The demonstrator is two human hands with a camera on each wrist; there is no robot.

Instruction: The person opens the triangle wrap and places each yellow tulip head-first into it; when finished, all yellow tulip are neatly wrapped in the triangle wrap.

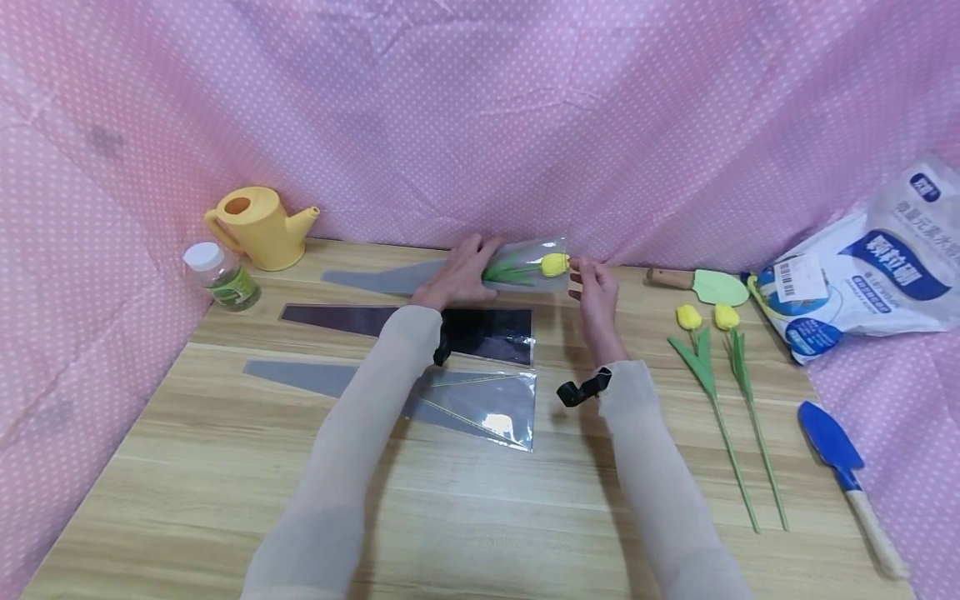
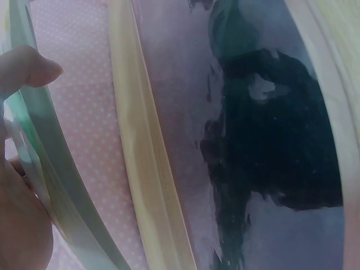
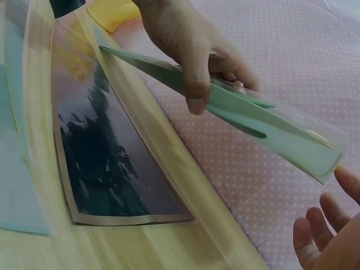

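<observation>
My left hand [image 1: 468, 271] grips a clear, tapered flower sleeve [image 3: 292, 132] with a yellow tulip [image 1: 555, 265] inside. The thumb lies across the sleeve's near side, and the sleeve is raised off the table in the right wrist view. Green leaves show through the film, while the bloom sits by the wide end. At that end is my right hand [image 1: 598, 292], a fingertip at the sleeve's corner and the other fingers loosely bent. A dark flat sleeve [image 1: 487, 333] and a grey one with gold lines [image 1: 480, 408] lie nearer me.
Two yellow tulips [image 1: 703, 367] lie at right, near a green trowel [image 1: 720, 287], a blue trowel [image 1: 832, 437] and a white printed bag [image 1: 862, 275]. A yellow watering can [image 1: 262, 237] and a lidded jar [image 1: 232, 283] stand at back left. Pink dotted cloth [image 1: 480, 125] hangs behind the table.
</observation>
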